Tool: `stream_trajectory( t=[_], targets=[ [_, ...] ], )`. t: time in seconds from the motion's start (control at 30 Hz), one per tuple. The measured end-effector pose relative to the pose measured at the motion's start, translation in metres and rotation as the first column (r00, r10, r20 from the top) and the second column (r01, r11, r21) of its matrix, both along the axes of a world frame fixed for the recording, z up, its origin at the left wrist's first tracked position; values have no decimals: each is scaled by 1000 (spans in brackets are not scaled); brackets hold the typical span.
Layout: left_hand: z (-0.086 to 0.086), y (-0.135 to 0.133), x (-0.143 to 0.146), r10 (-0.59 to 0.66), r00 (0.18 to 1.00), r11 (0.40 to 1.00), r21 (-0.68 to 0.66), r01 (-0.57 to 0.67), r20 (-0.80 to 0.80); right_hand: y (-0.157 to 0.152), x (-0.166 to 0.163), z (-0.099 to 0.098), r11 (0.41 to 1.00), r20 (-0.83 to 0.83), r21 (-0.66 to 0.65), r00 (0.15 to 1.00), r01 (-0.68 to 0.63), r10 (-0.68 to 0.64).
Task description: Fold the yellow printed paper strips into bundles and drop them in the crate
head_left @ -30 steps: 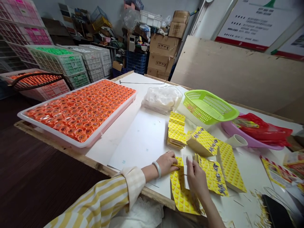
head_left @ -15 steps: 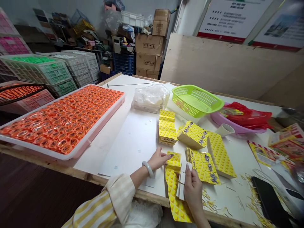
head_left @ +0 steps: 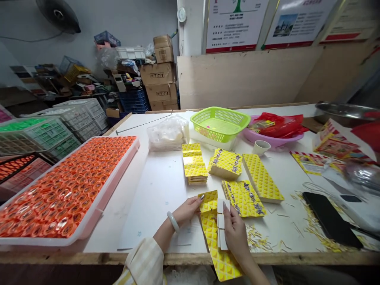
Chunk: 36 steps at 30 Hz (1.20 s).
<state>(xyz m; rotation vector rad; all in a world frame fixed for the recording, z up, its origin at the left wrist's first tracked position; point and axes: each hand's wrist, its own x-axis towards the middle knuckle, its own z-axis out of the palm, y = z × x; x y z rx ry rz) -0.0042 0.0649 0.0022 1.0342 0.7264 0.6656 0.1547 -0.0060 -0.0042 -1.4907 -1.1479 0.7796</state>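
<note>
A flat yellow printed carton blank (head_left: 214, 241) lies at the table's near edge and overhangs it. My left hand (head_left: 187, 209) pinches its folded top flap. My right hand (head_left: 236, 234) grips the blank's white inner side from the right. Stacks of the same yellow blanks (head_left: 194, 168) lie just beyond, with a fanned pile (head_left: 244, 194) next to my right hand and a long stack (head_left: 262, 178) behind it.
A pink tray of orange caps (head_left: 68, 186) fills the left. A clear bag (head_left: 168, 133), a green basket (head_left: 219, 123), a pink basin with red bags (head_left: 274, 130), a small cup (head_left: 261, 147) and a black phone (head_left: 331, 218) lie around. Paper scraps litter the right.
The view has swung right and up, showing more wall and right table. My hands stay on the yellow blank, its top flap folded further over.
</note>
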Motion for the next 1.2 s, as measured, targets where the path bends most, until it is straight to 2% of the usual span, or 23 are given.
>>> stream_trajectory(
  t=[0.13,0.27,0.47,0.57,0.77,0.9,1.03,1.2],
  targets=[
    [9,-4,1,-63,993,983,-167,80,101,0,-1,-3,1000,-23,-9,1000,-12,11],
    [5,-1,0,-98,985,951,-278,134,140,0,-1,-7,1000,-37,-14,999,-25,25],
    [2,0,-2,-132,975,922,-338,187,179,1,-1,-9,1000,-33,-7,999,-26,26],
    [2,-4,1,-129,965,926,-321,200,227,1,-1,-10,999,-26,-5,999,-31,31],
    [1,-10,4,-20,975,949,-302,89,222,1,-1,-9,1000,5,4,1000,-26,26],
    [1,-8,4,-26,977,955,-283,87,212,1,-2,-9,1000,30,13,999,-14,13],
    [3,-8,7,-63,996,994,-88,68,60,2,-2,-7,1000,44,21,999,-11,10],
    [-2,-8,11,-19,989,994,99,34,-149,3,-2,-7,1000,50,11,999,0,-1]
  ],
)
